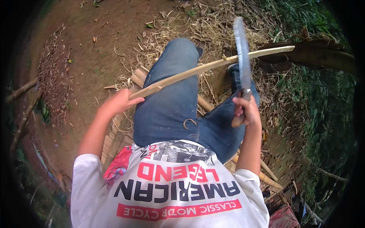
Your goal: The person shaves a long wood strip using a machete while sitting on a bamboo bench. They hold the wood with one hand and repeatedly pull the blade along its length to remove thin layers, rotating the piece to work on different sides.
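My left hand (123, 102) is closed round the near end of a long, pale, peeled stick (186, 73). The stick slants up to the right across my jeans-clad thigh (167, 91), with small knots along it and its far end beyond my other leg. In my right hand (247, 110) is a machete (242, 53), its wooden handle gripped and its blade pointing away from me. The blade, slightly blurred, crosses the stick in the picture; whether they touch I cannot tell.
Curled shavings (216, 24) litter the brown ground (91, 49) beyond my knees. I sit on a bamboo slat seat (114, 138), with a red cloth (118, 163) at my left side. A dark log (319, 57) lies at the far right beside green plants (327, 110). Branches (24, 110) stand at left.
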Motion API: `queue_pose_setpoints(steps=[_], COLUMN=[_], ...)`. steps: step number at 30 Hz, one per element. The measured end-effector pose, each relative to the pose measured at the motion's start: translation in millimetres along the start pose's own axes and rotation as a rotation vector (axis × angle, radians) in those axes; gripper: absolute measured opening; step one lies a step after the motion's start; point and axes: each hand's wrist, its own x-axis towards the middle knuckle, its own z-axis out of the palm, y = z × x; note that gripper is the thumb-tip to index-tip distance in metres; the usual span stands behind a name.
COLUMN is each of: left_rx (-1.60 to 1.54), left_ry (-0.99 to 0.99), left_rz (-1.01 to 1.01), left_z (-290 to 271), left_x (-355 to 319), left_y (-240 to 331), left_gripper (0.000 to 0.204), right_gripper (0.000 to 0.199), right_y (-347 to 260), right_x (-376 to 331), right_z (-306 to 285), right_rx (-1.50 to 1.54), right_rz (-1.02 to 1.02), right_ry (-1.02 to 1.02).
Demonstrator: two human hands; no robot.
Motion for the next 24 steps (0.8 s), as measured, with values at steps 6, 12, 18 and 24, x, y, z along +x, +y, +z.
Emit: queue_pose_setpoints(steps=[6,12,18,24], left_rx=[-0.051,0.020,-0.065,-0.011], left_ry=[0.064,0.067,0.082,-0.002], left_rz=[0.038,-0.025,0.047,-0.093], left_z=[8,9,15,-3], left_x=[1,0,-1,-3], left_y=[-2,-8,-7,-5], left_gripper=[0.066,0.067,0.068,0.071], right_gripper=[0.017,0.028,0.027,0.018], right_y=[18,8,2,36], right_x=[7,1,-5,-1], right_z=[39,6,15,59], right_rx=[-0.321,0.176,0.073,-0.333], right_rz=[0.042,0.285,0.041,0.087], right_ry=[0.130,-0.394,0.043,0.093])
